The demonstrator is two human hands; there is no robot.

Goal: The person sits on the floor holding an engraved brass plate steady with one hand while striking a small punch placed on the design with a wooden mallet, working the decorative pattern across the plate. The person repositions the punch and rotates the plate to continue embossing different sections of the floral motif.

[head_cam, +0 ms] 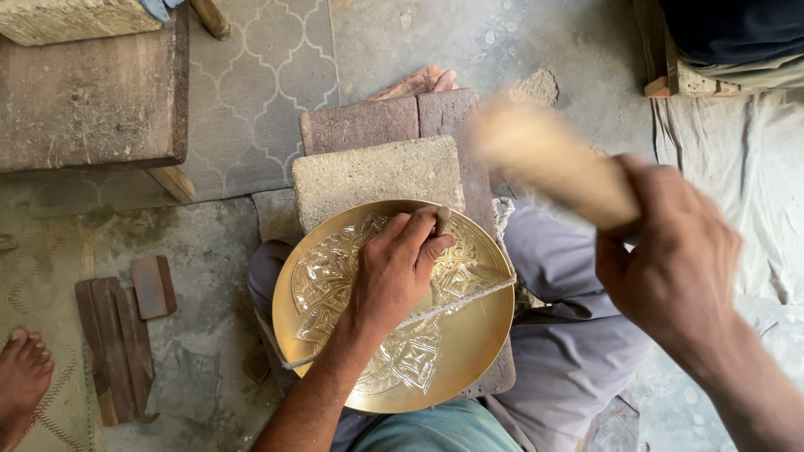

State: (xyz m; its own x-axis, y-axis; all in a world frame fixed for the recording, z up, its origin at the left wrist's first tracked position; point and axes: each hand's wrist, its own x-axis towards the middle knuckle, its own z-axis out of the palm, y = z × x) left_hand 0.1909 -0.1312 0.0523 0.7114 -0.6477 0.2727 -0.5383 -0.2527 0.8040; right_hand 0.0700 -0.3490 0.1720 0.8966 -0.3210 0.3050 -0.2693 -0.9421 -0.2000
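Round, shallow golden brass plate (pixel 452 351) with engraved floral and geometric relief, lying face up on the lap, propped against a grey rough stone block (pixel 377 177) and reddish-brown bricks (pixel 360 124) just beyond its far rim. Thin pale cord (pixel 469 297) stretched slantwise across the plate's face, from lower left up to the right rim. Left hand (pixel 394 272) resting on the plate's upper middle, grip closed around a short dark metal punch (pixel 441 219); punch nearly upright, long axis pointing down into the engraved surface, blunt head uppermost near the far rim. Right hand (pixel 670 259) raised well above and to the right of the plate, grip closed on the handle of a pale wooden mallet (pixel 544 159); mallet blurred, long axis slanting from the fist up and leftward, head towards the bricks. Grey trouser legs (pixel 561 335) beneath the plate. Dark wooden slats (pixel 117 343) on the concrete floor (pixel 209 276) to the left, well apart. Another person's bare foot (pixel 21 372) at the left edge. Low wooden stool (pixel 92 100) at upper left, pale cloth sheet (pixel 737 167) at right. No packages, labels or signs discernible.
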